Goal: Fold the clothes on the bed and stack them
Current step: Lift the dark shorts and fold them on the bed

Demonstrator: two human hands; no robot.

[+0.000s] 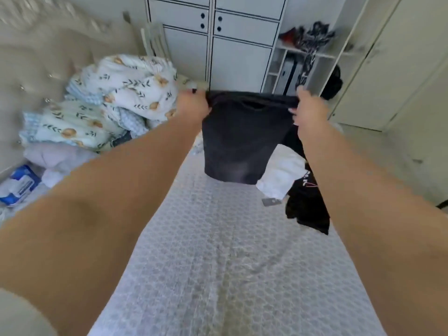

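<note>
Two hands: both grip one garment, held up in the air over the bed.
Bedding heap: a rumpled pile of white quilts printed with leaves and orange fruit sits at about 10 o'clock, against the padded headboard, well apart from the work.
Left hand: the left hand has its fingers curled round the top left corner of a dark charcoal cotton t-shirt, clamped on the cloth.
Garment: the t-shirt hangs at 12 o'clock, neck opening uppermost, top edge stretched taut between the hands, hem dangling free just above the pale lilac textured bedspread.
Right hand: the right hand pinches the top right corner of the same shirt, thumb and fingers closed on the fabric.
Unfolded pile: at about 2 o'clock a crumpled white garment lies on the bed, touching a black garment with pale lettering beside it.
Step in hand: judged as the start of folding this shirt; it is being held out and straightened, with no fold made yet.
Next move: it likely calls for laying the shirt flat on the open bedspread at 6 o'clock, smoothing it, then bringing sleeves and sides inward.
Stack: no folded stack shows, so most of the task seems left.
</note>
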